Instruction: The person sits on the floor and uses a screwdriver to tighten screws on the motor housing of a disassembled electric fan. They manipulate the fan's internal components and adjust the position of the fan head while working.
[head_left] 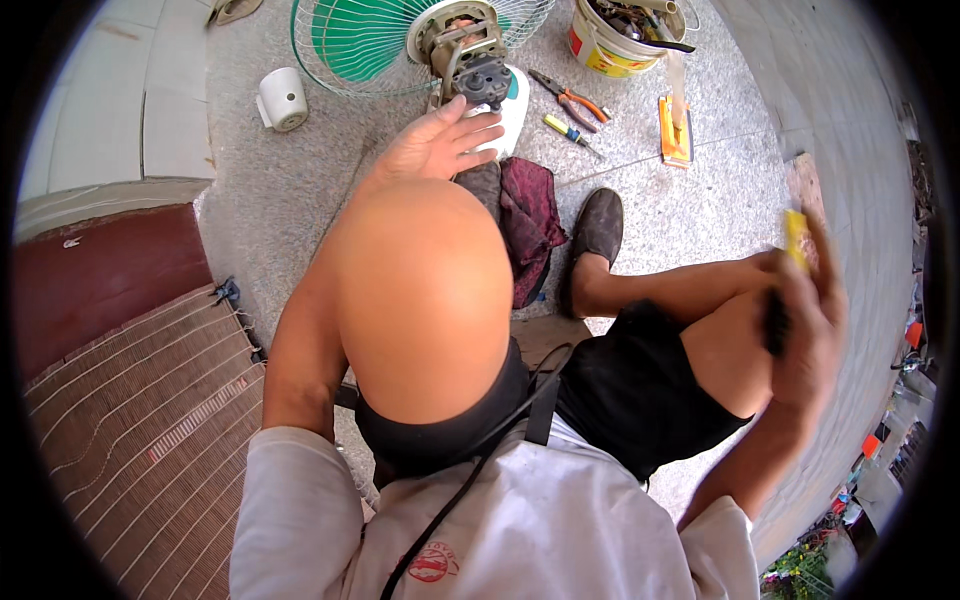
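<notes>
On the floor (pixel 300 180), the fan (pixel 425 45) looks heavy at its motor (pixel 483 80); we'd hold that rigid end, not the thin guard (pixel 380 55). Our left hand (pixel 436 146) is open beside it; our blurred right hand's (pixel 806 345) grip we can't tell.

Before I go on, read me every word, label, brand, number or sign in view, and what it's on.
No text here to quote.
White shirt: small red round print with marks beside it, too small to read reliably.
Bucket: coloured label, too small to read.
Yellow item at the right hand's fingertips: blurred, nothing readable.
Brown striped mat: pale patch with red marks, unreadable.
</notes>
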